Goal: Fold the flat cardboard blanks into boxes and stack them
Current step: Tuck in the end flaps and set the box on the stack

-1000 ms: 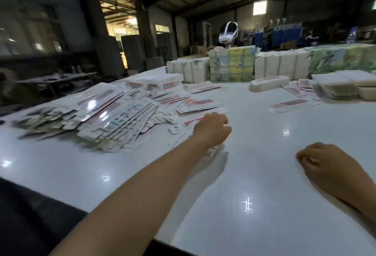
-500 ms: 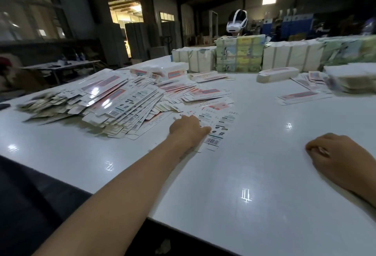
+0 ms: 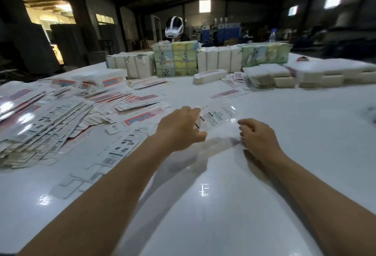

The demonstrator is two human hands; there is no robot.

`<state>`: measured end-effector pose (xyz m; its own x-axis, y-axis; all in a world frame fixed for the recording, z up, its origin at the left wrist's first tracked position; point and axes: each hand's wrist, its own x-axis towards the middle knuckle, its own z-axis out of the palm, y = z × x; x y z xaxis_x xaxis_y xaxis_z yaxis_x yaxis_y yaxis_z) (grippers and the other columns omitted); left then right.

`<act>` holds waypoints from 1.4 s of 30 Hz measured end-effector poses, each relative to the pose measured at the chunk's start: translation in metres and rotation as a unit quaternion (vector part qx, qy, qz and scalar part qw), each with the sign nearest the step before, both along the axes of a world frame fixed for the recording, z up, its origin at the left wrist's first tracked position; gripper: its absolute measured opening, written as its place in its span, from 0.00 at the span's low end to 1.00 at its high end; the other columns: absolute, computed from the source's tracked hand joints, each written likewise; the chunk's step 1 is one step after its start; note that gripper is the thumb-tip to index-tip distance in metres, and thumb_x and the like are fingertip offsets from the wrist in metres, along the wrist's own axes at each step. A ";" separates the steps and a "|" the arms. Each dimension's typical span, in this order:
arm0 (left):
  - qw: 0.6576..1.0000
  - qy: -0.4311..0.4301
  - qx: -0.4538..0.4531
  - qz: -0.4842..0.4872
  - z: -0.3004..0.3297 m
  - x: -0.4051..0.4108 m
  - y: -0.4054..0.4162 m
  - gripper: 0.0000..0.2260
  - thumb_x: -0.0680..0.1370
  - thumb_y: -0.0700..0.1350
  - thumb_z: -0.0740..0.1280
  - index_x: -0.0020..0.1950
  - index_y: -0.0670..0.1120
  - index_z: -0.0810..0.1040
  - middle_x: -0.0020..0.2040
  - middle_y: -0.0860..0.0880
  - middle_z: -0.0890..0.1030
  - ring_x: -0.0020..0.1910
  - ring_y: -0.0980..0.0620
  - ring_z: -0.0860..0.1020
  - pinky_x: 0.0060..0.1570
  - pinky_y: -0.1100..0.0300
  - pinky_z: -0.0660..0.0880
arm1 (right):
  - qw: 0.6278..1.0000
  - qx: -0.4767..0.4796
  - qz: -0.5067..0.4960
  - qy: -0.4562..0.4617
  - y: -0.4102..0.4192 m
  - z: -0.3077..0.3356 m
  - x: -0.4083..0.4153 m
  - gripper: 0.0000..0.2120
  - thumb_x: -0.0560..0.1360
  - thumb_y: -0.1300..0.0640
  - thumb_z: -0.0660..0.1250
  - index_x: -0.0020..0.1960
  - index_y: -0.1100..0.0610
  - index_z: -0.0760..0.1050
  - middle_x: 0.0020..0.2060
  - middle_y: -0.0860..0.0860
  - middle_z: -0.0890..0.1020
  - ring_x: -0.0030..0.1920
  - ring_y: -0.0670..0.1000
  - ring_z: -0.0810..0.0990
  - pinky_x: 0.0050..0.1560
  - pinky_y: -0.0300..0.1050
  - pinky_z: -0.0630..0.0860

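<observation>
My left hand [image 3: 180,128] grips one flat white cardboard blank [image 3: 215,118] with black print, lifted off the white table [image 3: 223,205] and blurred by motion. My right hand [image 3: 257,136] sits just right of the blank's near end, fingers curled; whether it touches the blank I cannot tell. A big sloping heap of flat blanks [image 3: 46,121] with red and blue print covers the table's left side. More single blanks [image 3: 140,116] lie spread between the heap and my left hand.
Bundles of wrapped packs [image 3: 175,58] line the table's far edge, with low stacks [image 3: 270,76] at the far right. A folded box [image 3: 209,76] and a loose blank [image 3: 230,94] lie mid-table. A person wearing a white headset [image 3: 174,27] stands behind the bundles.
My left hand picked a blank off the spread pile and carried it up and to the right. My right hand moved left toward it. The camera view tilted down.
</observation>
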<state>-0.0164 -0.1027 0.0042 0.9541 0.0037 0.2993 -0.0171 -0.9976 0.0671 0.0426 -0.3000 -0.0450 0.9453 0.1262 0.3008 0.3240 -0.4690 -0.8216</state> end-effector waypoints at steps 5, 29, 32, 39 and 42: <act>0.994 -0.052 0.002 -0.092 -0.021 0.008 -0.060 0.33 0.71 0.59 0.67 0.73 0.49 0.62 0.66 0.49 0.70 0.60 0.48 0.70 0.50 0.55 0.70 | 0.901 0.385 -0.060 0.193 -0.022 0.019 0.010 0.07 0.77 0.60 0.59 0.41 0.56 0.73 0.36 0.57 0.81 0.25 0.52 0.79 0.23 0.40 0.73; 0.991 -0.094 0.015 -0.096 -0.041 0.009 -0.070 0.18 0.72 0.54 0.68 0.55 0.46 0.68 0.69 0.46 0.66 0.66 0.45 0.65 0.68 0.42 0.56 | 0.839 0.420 0.188 0.290 -0.035 0.026 -0.004 0.13 0.76 0.73 0.51 0.52 0.67 0.73 0.41 0.60 0.84 0.41 0.58 0.84 0.38 0.49 0.83; 0.980 -0.122 -0.115 -0.109 -0.038 0.009 -0.065 0.19 0.69 0.54 0.73 0.48 0.48 0.66 0.54 0.49 0.72 0.53 0.48 0.68 0.63 0.42 0.63 | 0.828 0.429 0.211 0.294 -0.037 0.027 -0.004 0.13 0.74 0.72 0.50 0.51 0.67 0.72 0.38 0.60 0.85 0.38 0.59 0.85 0.36 0.49 0.82; 0.975 -0.134 -0.103 -0.141 -0.034 0.006 -0.053 0.44 0.62 0.56 0.78 0.72 0.46 0.63 0.63 0.48 0.72 0.60 0.48 0.67 0.69 0.48 0.58 | 0.844 0.369 0.269 0.280 -0.041 0.024 -0.003 0.19 0.71 0.78 0.51 0.53 0.65 0.73 0.44 0.59 0.85 0.44 0.59 0.84 0.38 0.48 0.82; 0.979 -0.134 -0.061 -0.143 -0.033 0.006 -0.050 0.45 0.62 0.58 0.77 0.73 0.46 0.62 0.64 0.48 0.70 0.60 0.48 0.66 0.66 0.54 0.57 | 0.857 0.341 0.274 0.272 -0.042 0.021 -0.001 0.21 0.69 0.81 0.52 0.54 0.65 0.74 0.44 0.58 0.85 0.45 0.59 0.85 0.38 0.49 0.81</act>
<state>-0.0104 -0.1524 -0.0289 0.8088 -0.2014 0.5525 -0.3285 -0.9340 0.1406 0.0420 -0.3418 -0.0236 0.8238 0.5667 0.0150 -0.1760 0.2809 -0.9435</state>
